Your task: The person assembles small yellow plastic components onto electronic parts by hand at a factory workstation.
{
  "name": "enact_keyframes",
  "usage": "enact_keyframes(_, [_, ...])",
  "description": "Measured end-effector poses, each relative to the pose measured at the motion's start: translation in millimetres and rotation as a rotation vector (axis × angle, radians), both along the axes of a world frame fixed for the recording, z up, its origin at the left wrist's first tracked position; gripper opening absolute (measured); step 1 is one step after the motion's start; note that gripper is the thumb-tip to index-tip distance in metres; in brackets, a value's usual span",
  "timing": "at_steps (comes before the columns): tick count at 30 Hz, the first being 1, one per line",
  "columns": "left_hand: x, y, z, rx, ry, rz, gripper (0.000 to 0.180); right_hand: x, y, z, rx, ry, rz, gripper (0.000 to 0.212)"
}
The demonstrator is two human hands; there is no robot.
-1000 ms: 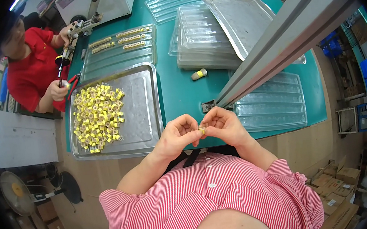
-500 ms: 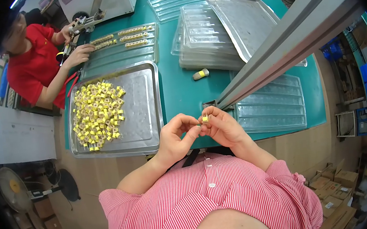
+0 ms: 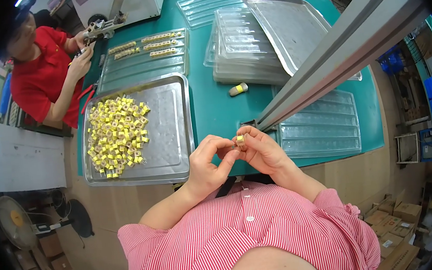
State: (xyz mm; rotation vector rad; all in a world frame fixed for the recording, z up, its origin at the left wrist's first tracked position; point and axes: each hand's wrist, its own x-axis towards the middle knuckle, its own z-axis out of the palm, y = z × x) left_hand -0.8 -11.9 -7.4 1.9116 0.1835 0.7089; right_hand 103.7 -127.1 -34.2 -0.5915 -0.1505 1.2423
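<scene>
My right hand (image 3: 263,150) pinches a small yellow-taped coil (image 3: 240,140) between thumb and fingers, just beyond the table's front edge. My left hand (image 3: 209,161) meets it from the other side, fingers curled, with its index fingertip at the coil. Whatever the left fingertips may hold is too small to make out. To the left, a metal tray (image 3: 168,124) bears a heap of similar yellow coils (image 3: 117,136), some with thin pins showing.
Right of my hands, a grey metal post (image 3: 333,51) rises beside a clear ribbed plastic tray (image 3: 319,125). Stacked plastic trays (image 3: 243,44) and another metal tray (image 3: 288,24) lie farther back. At the far left, a co-worker in red (image 3: 43,73) handles something beside a machine (image 3: 120,6).
The coil has turned a little in my right fingers, and my left thumb has shifted slightly nearer me. The co-worker's hand has moved from the coil rows back toward the machine.
</scene>
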Motion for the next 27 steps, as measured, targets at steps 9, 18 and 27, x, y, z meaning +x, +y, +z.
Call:
enact_keyframes(9, [0, 1, 1, 0.077, -0.011, 0.059, 0.014, 0, 6, -2, -0.041, -0.011, -0.011, 0.013])
enact_keyframes(18, [5, 3, -6, 0.240, -0.054, 0.122, 0.014, -4, 10, 0, -0.117, -0.061, -0.107, 0.009])
enact_keyframes(27, [6, 10, -6, 0.524, -0.115, 0.216, 0.012, -7, 11, 4, -0.163, -0.146, -0.067, 0.012])
